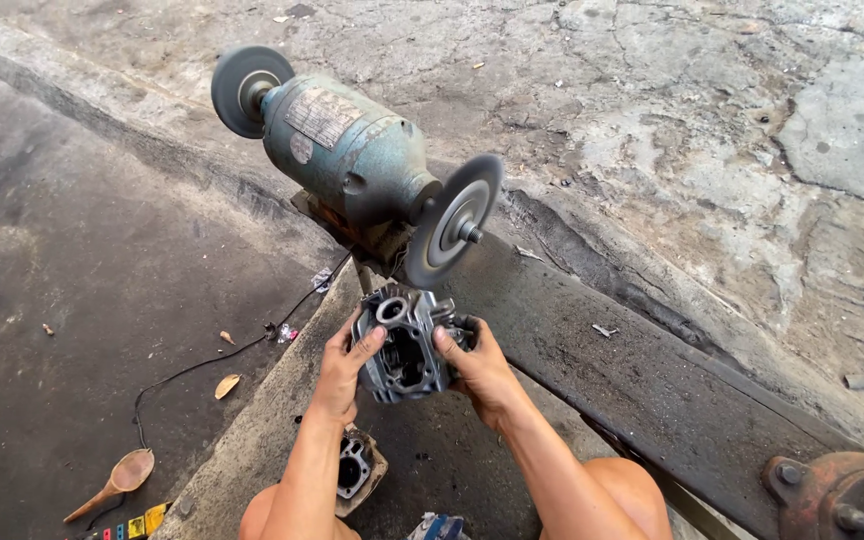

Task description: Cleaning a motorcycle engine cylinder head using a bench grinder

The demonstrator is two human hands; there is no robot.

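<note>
Both hands hold a dark grey metal engine part [407,345], a cast cylinder head with openings and ports, up in front of the person, just below the right-hand wheel [455,218] of a bench grinder [352,150]. The left hand [342,368] grips the part's left side, its fingers wrapped around the edge and the thumb pressed on the front face. The right hand [477,368] clamps the right side, thumb on the front and fingers curled behind it. The part sits close under the wheel; whether it touches the disc cannot be told. The grinder is a worn blue-green motor with a second wheel [248,90] on its far end, mounted on a rusty base at the edge of a concrete ledge [652,390]. A black cable [212,360] runs from it across the dark floor. Below the left forearm lies another small engine part [355,468]. A wooden spoon [117,480] lies on the floor at lower left, and a rusty bolted fitting [837,495] shows at lower right.
</note>
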